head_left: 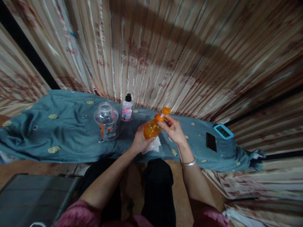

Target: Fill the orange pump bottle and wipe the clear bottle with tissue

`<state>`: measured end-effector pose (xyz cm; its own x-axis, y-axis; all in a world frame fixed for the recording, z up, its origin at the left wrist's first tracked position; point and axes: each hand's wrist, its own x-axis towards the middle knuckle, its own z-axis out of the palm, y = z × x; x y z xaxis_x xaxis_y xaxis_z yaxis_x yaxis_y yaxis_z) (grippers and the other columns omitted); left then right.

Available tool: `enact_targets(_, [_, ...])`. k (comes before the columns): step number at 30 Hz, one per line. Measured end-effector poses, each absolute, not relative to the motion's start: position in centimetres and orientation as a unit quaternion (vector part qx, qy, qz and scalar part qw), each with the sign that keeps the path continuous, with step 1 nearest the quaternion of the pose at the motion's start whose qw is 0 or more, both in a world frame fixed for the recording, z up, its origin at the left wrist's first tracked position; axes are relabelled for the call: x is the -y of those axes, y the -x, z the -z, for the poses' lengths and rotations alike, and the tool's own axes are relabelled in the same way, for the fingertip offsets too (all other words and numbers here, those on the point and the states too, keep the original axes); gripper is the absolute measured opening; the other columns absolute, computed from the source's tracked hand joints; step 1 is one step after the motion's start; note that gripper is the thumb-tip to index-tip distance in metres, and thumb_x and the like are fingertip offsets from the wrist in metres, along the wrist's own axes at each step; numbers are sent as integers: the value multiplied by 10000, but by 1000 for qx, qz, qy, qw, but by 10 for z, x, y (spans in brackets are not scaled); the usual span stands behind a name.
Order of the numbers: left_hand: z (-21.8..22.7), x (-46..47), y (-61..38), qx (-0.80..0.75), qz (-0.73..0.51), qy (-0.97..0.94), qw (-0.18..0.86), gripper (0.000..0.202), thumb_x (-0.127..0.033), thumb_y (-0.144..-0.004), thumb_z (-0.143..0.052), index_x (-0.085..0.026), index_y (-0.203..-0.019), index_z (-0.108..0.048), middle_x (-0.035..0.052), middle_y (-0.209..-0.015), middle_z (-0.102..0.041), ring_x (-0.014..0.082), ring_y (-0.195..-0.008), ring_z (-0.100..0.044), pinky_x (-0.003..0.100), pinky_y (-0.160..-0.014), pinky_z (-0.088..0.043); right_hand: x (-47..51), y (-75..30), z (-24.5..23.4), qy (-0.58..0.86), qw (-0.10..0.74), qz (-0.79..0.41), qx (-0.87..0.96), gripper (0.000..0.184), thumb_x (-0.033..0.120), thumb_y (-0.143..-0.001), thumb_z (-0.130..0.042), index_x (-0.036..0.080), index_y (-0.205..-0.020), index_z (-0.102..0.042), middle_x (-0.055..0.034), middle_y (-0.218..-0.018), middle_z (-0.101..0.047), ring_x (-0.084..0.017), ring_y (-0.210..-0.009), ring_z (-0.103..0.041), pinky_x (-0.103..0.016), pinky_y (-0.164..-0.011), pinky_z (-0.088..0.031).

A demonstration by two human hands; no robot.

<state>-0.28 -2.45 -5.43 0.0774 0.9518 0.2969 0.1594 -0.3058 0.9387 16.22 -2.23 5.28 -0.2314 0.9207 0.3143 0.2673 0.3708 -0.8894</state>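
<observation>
My left hand (139,141) is wrapped round the body of an orange pump bottle (151,128), holding it tilted above a teal cloth-covered surface (71,135). My right hand (172,127) pinches the bottle's orange pump head (163,113) at the neck, fingers closed on it. A white tissue (152,145) lies on the cloth just under my left hand.
A clear glass jar (107,121) and a small white bottle with a black cap (127,108) stand left of my hands. A black phone (211,142) and a blue-cased device (223,131) lie to the right. Striped curtains hang behind. A dark box (35,197) sits at lower left.
</observation>
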Motion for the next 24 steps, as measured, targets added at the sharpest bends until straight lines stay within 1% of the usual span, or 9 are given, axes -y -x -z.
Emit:
enact_targets(4, [54,24,2,-447,-513,-626,382,633,-297,-651,-897,-190,-1211,-621,110,-1174,-725,315,-1105,-698,502,-1010,-563,20,-167,-55,414,434,-391,698,543,619,-889,-722,191,-1221,-679,-95,-1225,-738,-251,-1144,-704,-519,-1060,-525])
enact_targets(6, [53,24,2,-451,-508,-626,382,631,-304,-653,-896,-186,-1209,-624,111,-1168,-726,317,-1103,-700,504,-1010,-563,19,-167,-54,409,435,-397,697,551,625,-892,-714,193,-1232,-672,-93,-1225,-737,-248,-1129,-707,-509,-1044,-534])
enact_targets(12, [49,24,2,-451,-507,-631,377,608,-278,-660,-888,-187,-1200,-625,118,-1183,-731,325,-1122,-696,508,-1017,-558,20,-164,-54,411,438,-393,697,569,652,-909,-675,200,-1253,-656,-106,-1262,-720,-254,-1165,-688,-514,-1058,-522])
enact_targets(19, [49,24,4,-439,-509,-639,375,606,-276,-659,-888,-192,-1202,-633,113,-1191,-732,326,-1125,-693,516,-1041,-541,18,-170,-67,412,389,-405,717,624,708,-859,-700,201,-1222,-675,-105,-1245,-740,-246,-1171,-699,-500,-1073,-523])
enact_targets(24, [47,25,5,-435,-509,-638,381,604,-281,-666,-885,-177,-1204,-632,129,-1204,-729,340,-1140,-689,532,-1045,-540,16,-174,-74,415,357,-403,733,618,728,-844,-697,212,-1185,-706,-98,-1220,-762,-253,-1166,-712,-480,-1066,-533])
